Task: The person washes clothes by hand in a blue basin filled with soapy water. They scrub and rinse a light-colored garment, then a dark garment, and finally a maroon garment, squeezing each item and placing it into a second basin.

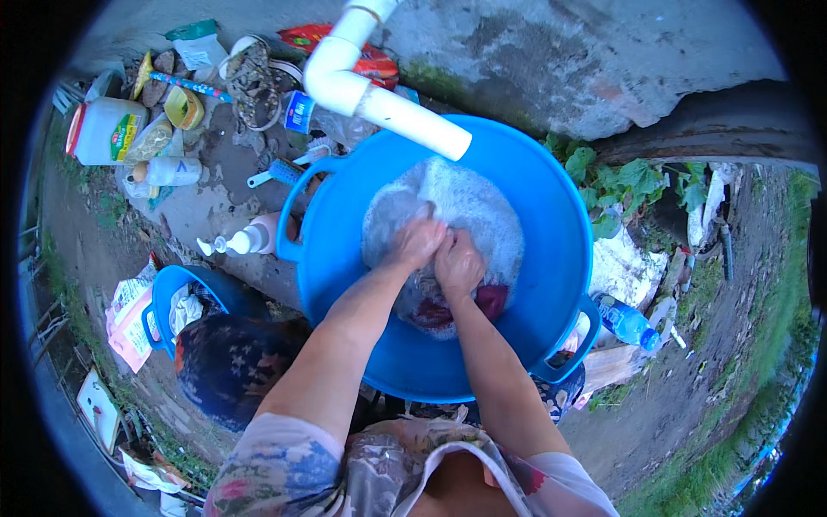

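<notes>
Both my arms reach into a big round blue tub holding foamy, greyish water. My left hand and my right hand press together at its middle, fingers curled in. A white wet cloth runs up from between them, bunched in their grip; foam hides how far it spreads. Close below my right hand, a dark red cloth lies partly under the water.
A white pipe juts over the tub's far rim. At left lie a brush, a pump bottle, a white jug and a smaller blue bucket with cloths. A blue-labelled bottle lies at right, near leafy plants.
</notes>
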